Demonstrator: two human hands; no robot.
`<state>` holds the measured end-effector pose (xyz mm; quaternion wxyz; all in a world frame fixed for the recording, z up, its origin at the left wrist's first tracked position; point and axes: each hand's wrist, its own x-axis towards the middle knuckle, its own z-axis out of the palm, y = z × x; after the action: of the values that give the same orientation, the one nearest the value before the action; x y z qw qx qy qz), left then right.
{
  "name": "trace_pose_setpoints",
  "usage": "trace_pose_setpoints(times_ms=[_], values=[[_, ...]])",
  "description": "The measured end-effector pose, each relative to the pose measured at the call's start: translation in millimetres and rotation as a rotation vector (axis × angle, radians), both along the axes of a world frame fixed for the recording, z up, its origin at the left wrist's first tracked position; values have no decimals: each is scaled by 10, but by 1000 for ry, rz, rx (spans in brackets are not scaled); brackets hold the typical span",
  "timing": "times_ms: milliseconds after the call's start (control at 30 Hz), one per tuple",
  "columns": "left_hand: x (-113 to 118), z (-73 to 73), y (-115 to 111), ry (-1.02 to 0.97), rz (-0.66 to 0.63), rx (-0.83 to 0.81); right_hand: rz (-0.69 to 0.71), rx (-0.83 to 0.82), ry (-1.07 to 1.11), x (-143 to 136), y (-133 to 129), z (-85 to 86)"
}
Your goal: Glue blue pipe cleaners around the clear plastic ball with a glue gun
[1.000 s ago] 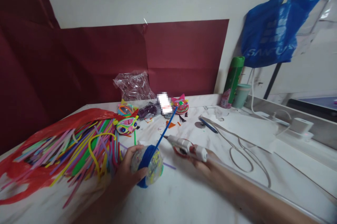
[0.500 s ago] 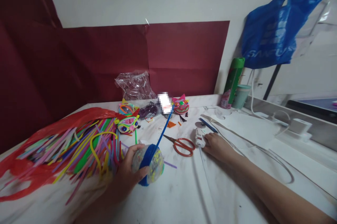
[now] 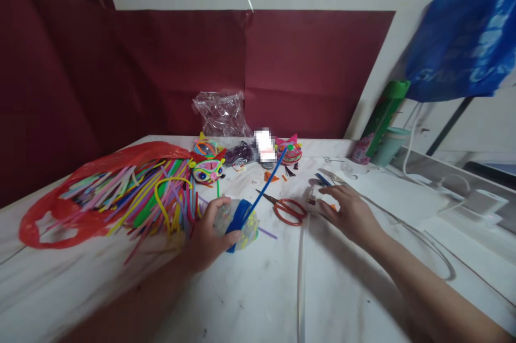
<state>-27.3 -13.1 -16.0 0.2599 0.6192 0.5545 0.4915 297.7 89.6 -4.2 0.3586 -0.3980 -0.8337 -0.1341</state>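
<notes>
From my seat I take the clear container (image 3: 251,229) as the middle of the dial: it is in the left hand (image 3: 212,233), just above the desk (image 3: 258,300) or resting on it, I can't tell which. The fingers wrap its far side while the thumb presses the lower end of the blue band (image 3: 241,214), a hold that I judge keeps the band from slipping and leaves the right-hand side in the open. A blue pipe cleaner (image 3: 266,186) sticks up from the band toward 1 o'clock, clear of the fingers, probably so it won't get bent. Out at 3 o'clock the right hand (image 3: 344,208) is fairly wide, fingers loosely spread and gripping nothing I can make out; whether it touches the blurred white glue gun (image 3: 312,193) by its fingertips I can't tell. The cord (image 3: 302,278) runs from there toward 6 o'clock, which seems to keep it away from both forearms. Between the hands lie the scissors (image 3: 293,214), points toward 10 o'clock, handles on the right hand's side, handy I'd say. At 10 o'clock the red bag (image 3: 133,150) lies spread under the loose pipe cleaners (image 3: 137,198), likely to keep them together.
</notes>
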Motion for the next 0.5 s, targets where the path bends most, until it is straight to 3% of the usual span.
trace_pose_setpoints(times_ms=[100,200,333,500], values=[[29,29,-20,42,-10,41,310,128,33,-433,-339,147],[33,26,-21,101,-45,117,487,216,-78,-857,-573,226],[8,-10,-6,150,-77,206,483,135,-45,-1148,-574,212],[-61,-58,19,165,-83,164,535,-52,107,-1186,-471,121]])
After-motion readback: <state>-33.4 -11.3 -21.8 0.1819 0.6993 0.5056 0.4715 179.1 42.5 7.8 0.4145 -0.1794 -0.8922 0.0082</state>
